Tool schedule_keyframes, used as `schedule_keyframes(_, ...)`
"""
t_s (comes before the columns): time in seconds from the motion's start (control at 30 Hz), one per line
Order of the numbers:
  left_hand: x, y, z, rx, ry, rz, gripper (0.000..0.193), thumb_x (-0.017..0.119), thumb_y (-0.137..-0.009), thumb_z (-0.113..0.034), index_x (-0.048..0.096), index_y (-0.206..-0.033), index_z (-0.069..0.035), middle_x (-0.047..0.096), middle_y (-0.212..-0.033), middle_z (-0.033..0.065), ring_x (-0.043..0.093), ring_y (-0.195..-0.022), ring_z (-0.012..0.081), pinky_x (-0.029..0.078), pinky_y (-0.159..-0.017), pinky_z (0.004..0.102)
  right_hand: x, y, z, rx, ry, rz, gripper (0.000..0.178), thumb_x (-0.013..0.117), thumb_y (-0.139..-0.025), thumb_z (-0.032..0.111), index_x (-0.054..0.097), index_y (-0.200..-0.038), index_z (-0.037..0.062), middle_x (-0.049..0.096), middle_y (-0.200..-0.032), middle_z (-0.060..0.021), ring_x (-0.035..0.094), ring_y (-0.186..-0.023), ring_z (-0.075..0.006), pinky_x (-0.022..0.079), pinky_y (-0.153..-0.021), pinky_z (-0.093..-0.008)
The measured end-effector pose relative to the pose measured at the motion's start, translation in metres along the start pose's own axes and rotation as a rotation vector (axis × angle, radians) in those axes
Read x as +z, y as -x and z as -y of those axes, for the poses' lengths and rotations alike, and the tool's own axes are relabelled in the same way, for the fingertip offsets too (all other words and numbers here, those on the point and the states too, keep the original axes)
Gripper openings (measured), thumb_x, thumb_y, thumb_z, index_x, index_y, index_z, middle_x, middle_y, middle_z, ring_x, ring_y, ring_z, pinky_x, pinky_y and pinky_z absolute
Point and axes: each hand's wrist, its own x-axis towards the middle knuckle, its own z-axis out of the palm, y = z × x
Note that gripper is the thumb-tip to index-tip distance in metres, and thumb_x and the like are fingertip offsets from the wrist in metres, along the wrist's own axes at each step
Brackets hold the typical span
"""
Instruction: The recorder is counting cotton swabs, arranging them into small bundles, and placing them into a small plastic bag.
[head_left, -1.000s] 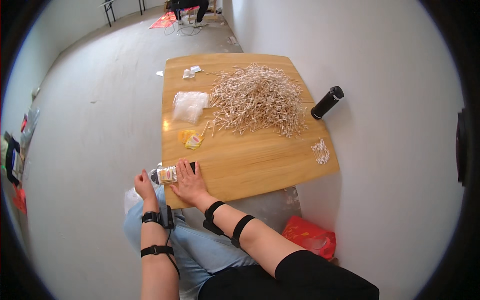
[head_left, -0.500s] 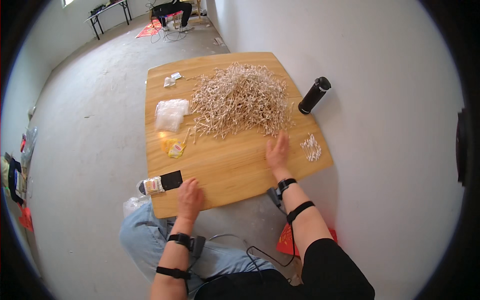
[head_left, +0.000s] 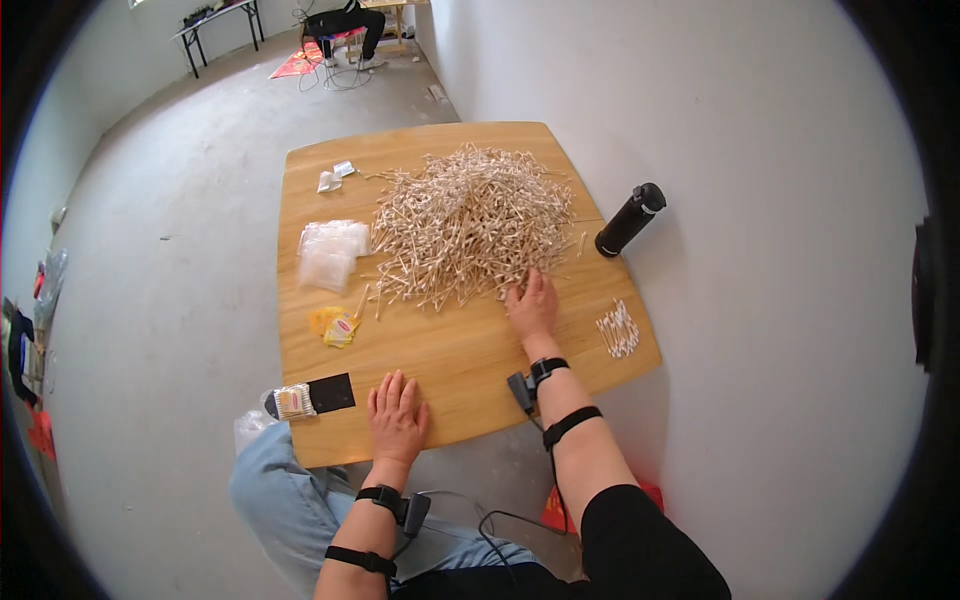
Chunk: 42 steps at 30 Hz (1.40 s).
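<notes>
A large heap of cotton swabs (head_left: 470,225) covers the far middle of the wooden table (head_left: 470,375). My right hand (head_left: 533,308) reaches its near edge, fingertips against the swabs, thumb and fingers apart; no swab shows held in it. My left hand (head_left: 398,420) lies flat near the front edge, fingers spread, holding nothing. Left of it is a filled pack of cotton swabs (head_left: 294,402) beside a black flat piece (head_left: 332,392). A small group of swabs (head_left: 618,329) lies apart at the right.
Clear plastic bags (head_left: 330,252) are stacked left of the heap, with yellow cards (head_left: 335,326) nearer me. Small white packets (head_left: 336,176) lie at the far left. A black bottle (head_left: 631,220) stands at the right edge by the wall. Another person (head_left: 345,22) sits far off.
My right hand has moved to touch the heap's near edge. My left hand has shifted slightly right and flattened, fingers spreading on the table. The view has tilted a little.
</notes>
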Motion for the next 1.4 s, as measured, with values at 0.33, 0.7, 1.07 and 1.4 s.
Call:
schedule_keyframes(0.33, -0.002, 0.001, -0.008, 0.005, -0.024, 0.029, 0.044, 0.060, -0.088, -0.028, 0.055, -0.128, -0.011, 0.047, -0.143, 0.0108, 0.039, -0.136, 0.0286, 0.023, -0.115, 0.0455, 0.006, 0.084, 0.103, -0.138, -0.035, 0.097, 0.048, 0.063, -0.086, 0.025, 0.050, -0.127, 0.0043, 0.050, -0.129, -0.0196, 0.045, -0.122, -0.0382, 0.036, -0.105, -0.0501)
schedule_keyframes(0.7, 0.004, -0.001, 0.003, -0.016, 0.108, -0.078, 0.045, 0.062, -0.087, -0.024, 0.052, -0.127, -0.006, 0.048, -0.140, 0.0146, 0.042, -0.132, 0.0334, 0.031, -0.112, 0.0447, -0.017, 0.125, 0.126, -0.311, -0.538, 0.106, 0.050, 0.059, -0.084, 0.005, 0.048, -0.133, 0.0042, 0.049, -0.134, -0.0207, 0.048, -0.123, -0.0380, 0.041, -0.105, -0.0437)
schedule_keyframes(1.07, 0.015, -0.001, 0.013, -0.238, 0.026, -0.287, 0.046, 0.059, -0.088, -0.018, 0.050, -0.132, -0.006, 0.045, -0.144, 0.0139, 0.040, -0.135, 0.0318, 0.024, -0.115, 0.0505, -0.047, 0.131, 0.129, -0.363, -0.319, 0.281, 0.035, 0.070, -0.079, 0.018, 0.063, -0.110, 0.0064, 0.061, -0.111, -0.0114, 0.056, -0.105, -0.0314, 0.044, -0.091, -0.0426)
schedule_keyframes(1.4, 0.018, -0.020, 0.039, -0.174, 0.133, -0.304, 0.037, 0.062, -0.088, -0.020, 0.058, -0.122, -0.006, 0.056, -0.125, 0.0124, 0.047, -0.125, 0.0311, 0.028, -0.111, 0.0511, -0.034, 0.135, 0.119, -0.409, -0.461, 0.288, 0.019, 0.069, -0.077, 0.009, 0.064, -0.096, 0.0067, 0.063, -0.099, -0.0109, 0.058, -0.095, -0.0308, 0.048, -0.084, -0.0392)
